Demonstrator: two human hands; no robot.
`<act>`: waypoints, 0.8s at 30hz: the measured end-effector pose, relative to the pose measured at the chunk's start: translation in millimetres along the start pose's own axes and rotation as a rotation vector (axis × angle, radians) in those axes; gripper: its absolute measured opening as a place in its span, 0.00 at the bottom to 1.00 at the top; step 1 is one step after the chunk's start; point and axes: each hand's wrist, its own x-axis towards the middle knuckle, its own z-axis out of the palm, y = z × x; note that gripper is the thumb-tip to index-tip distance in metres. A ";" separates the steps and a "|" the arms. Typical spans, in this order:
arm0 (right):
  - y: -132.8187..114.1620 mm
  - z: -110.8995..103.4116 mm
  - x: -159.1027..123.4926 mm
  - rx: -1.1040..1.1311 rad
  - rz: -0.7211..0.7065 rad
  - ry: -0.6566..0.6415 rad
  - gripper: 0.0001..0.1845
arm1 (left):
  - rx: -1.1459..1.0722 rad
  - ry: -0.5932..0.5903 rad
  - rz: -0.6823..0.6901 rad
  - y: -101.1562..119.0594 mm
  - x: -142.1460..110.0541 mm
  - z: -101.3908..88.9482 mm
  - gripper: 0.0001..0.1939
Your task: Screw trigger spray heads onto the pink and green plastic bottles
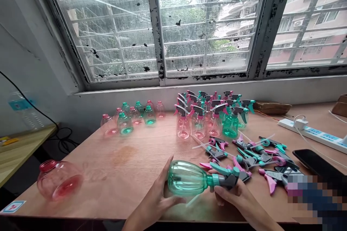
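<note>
A green clear spray bottle (187, 178) lies sideways above the table's front edge, held between both hands. My left hand (158, 196) cups its base with the fingers curled round it. My right hand (233, 193) grips the grey and teal trigger head (226, 178) sitting at the bottle's neck. A thin white dip tube pokes out below the bottle.
Several loose trigger heads (252, 155) lie to the right. Assembled pink and green sprayers (214, 117) stand at the back, capless bottles (130, 117) at the back left. A pink bottle (58, 180) lies near the left corner. A phone (314, 162) and power strip (317, 133) sit at the right.
</note>
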 end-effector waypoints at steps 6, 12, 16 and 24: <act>7.3 3.0 1.5 0.027 0.005 -0.002 0.27 | -0.173 -0.054 -0.022 -16.1 -4.0 7.8 0.65; 6.4 2.4 3.1 -0.030 -0.009 0.050 0.24 | -0.337 -0.188 -0.017 -20.5 -6.1 6.1 0.56; 2.9 2.7 4.4 0.014 -0.030 0.019 0.26 | -0.254 -0.192 0.008 -2.7 -7.8 5.7 0.52; 10.0 -0.3 2.6 0.013 -0.008 -0.001 0.27 | -0.238 -0.197 0.000 -12.2 -8.5 4.5 0.54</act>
